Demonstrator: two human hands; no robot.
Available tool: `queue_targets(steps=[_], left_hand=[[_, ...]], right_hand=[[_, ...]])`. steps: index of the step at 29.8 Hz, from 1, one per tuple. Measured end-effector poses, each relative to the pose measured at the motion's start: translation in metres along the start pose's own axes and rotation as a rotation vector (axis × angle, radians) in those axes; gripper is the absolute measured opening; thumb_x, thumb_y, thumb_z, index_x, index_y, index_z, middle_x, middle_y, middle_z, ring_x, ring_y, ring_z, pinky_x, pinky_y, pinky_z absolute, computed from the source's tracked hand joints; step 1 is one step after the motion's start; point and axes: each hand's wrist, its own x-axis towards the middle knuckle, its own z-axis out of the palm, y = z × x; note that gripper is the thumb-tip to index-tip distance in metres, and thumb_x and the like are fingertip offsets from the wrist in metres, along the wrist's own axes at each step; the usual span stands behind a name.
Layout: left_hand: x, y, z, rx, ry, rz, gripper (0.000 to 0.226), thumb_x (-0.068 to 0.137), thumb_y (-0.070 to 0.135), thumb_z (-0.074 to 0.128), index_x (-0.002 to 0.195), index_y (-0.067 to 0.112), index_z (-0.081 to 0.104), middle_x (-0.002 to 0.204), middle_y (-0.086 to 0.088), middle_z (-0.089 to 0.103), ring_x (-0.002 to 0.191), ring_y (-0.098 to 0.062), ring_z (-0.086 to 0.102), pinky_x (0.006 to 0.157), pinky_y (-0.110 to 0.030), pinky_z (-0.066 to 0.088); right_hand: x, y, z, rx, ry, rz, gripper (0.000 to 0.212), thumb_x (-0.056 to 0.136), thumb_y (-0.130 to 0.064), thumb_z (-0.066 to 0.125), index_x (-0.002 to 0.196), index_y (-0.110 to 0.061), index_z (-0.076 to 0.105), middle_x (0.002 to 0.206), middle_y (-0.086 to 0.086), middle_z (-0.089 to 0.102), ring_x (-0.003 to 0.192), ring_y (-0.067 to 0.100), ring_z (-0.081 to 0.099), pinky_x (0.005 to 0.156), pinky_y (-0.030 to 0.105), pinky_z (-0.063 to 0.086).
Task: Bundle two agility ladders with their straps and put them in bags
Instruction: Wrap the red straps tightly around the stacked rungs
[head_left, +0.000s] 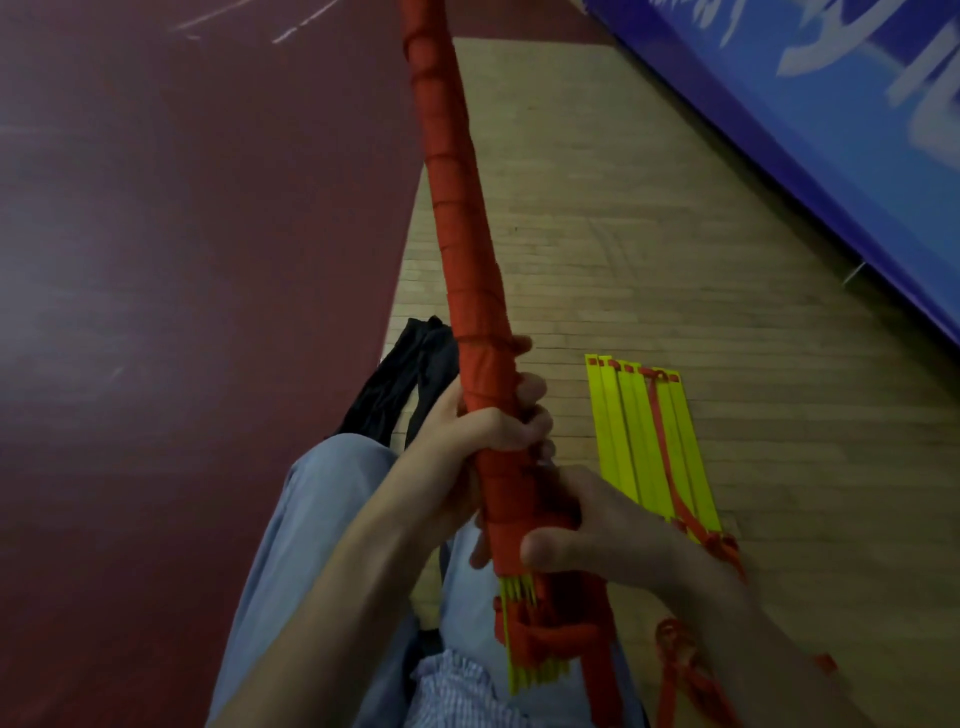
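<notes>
A long ladder bundle (457, 208), wound round and round with its orange strap, rises from my lap toward the top of the view. Yellow rung ends (519, 670) stick out at its bottom. My left hand (483, 421) grips the bundle from the left, fingers curled round it. My right hand (587, 519) holds the bundle lower down, thumb across the orange wrapping. A second ladder (649, 447), flat yellow rungs with a loose orange strap, lies on the wooden floor to the right. A black bag (400, 384) lies crumpled on the floor behind my left hand.
I sit with blue trousers (311, 519) over the seam between a dark red mat (182, 312) on the left and wood flooring (623, 234). A blue banner board (831, 130) slants along the upper right. Loose orange strap (680, 670) trails by my right forearm.
</notes>
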Motion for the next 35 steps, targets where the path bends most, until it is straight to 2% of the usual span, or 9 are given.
queue_targets(steps=[4,7,11,14,17,22,27,30,35], left_hand=[[-0.002,0.011,-0.004,0.368,0.064,-0.045,0.061,0.051,0.006,0.073,0.104,0.035,0.062,0.085,0.004,0.071,0.084,-0.011,0.068,0.074,-0.027,0.056],[-0.004,0.006,0.000,0.239,0.207,0.031,0.032,0.066,0.009,0.065,0.093,0.026,0.066,0.072,0.002,0.067,0.067,-0.014,0.068,0.066,-0.030,0.058],[-0.012,0.007,-0.005,0.069,0.176,0.109,0.027,0.061,0.001,0.069,0.081,0.019,0.062,0.064,0.003,0.058,0.053,-0.010,0.059,0.057,-0.029,0.055],[-0.013,0.014,-0.013,-0.075,-0.016,0.084,0.031,0.052,0.010,0.083,0.076,0.019,0.066,0.064,0.005,0.057,0.054,-0.009,0.057,0.053,-0.025,0.053],[-0.011,0.016,-0.014,-0.053,-0.080,-0.011,0.040,0.051,0.018,0.087,0.086,0.018,0.069,0.064,0.004,0.059,0.055,-0.010,0.059,0.055,-0.026,0.054],[-0.007,0.026,-0.013,0.490,0.269,-0.094,0.047,0.064,0.028,0.081,0.104,0.023,0.057,0.086,0.002,0.070,0.077,-0.014,0.069,0.066,-0.028,0.056],[-0.004,-0.005,0.003,0.584,0.566,0.006,0.034,0.071,0.007,0.074,0.098,0.010,0.052,0.073,-0.002,0.049,0.068,-0.015,0.051,0.062,-0.025,0.047],[-0.002,-0.004,-0.006,0.557,0.572,-0.055,0.028,0.071,-0.003,0.067,0.091,0.006,0.051,0.072,-0.006,0.046,0.060,-0.012,0.050,0.051,-0.020,0.046],[-0.010,-0.002,-0.014,0.215,0.346,-0.118,0.048,0.052,-0.001,0.058,0.098,0.016,0.059,0.073,0.001,0.057,0.057,-0.009,0.057,0.053,-0.022,0.050]], right_hand=[[0.004,0.003,0.010,-0.202,0.355,-0.126,0.031,0.048,-0.048,0.073,0.076,-0.052,0.062,0.070,-0.026,0.064,0.064,-0.007,0.060,0.060,0.012,0.045],[0.006,0.001,0.013,-0.405,0.463,-0.175,0.029,0.052,-0.049,0.076,0.075,-0.047,0.058,0.073,-0.033,0.061,0.065,-0.008,0.058,0.058,0.007,0.040],[0.001,-0.010,0.003,-0.225,0.192,-0.159,0.028,0.064,-0.037,0.081,0.086,-0.034,0.063,0.076,-0.026,0.065,0.072,-0.007,0.063,0.063,0.011,0.047],[0.001,-0.016,-0.003,-0.063,-0.036,-0.053,0.045,0.050,-0.054,0.082,0.086,-0.032,0.066,0.080,-0.018,0.070,0.077,-0.004,0.065,0.068,0.012,0.048],[0.004,-0.011,0.006,-0.047,-0.081,0.005,0.033,0.058,-0.042,0.072,0.086,-0.028,0.066,0.081,-0.010,0.069,0.078,0.003,0.065,0.072,0.021,0.051],[0.008,0.007,0.018,-0.212,0.362,-0.125,0.033,0.062,-0.049,0.061,0.081,-0.022,0.067,0.077,-0.002,0.071,0.071,0.008,0.067,0.070,0.035,0.057],[0.011,0.009,0.030,-0.505,0.541,-0.186,0.023,0.066,-0.055,0.056,0.059,-0.033,0.052,0.058,-0.021,0.062,0.055,-0.002,0.060,0.049,0.010,0.038],[0.013,0.003,0.023,-0.634,0.465,-0.145,0.032,0.068,-0.061,0.057,0.058,-0.034,0.046,0.056,-0.026,0.057,0.055,-0.005,0.056,0.051,0.008,0.038],[0.016,0.011,0.003,-0.117,0.067,0.059,0.064,0.043,-0.077,0.070,0.083,-0.027,0.067,0.082,-0.007,0.069,0.084,0.006,0.066,0.079,0.026,0.052]])
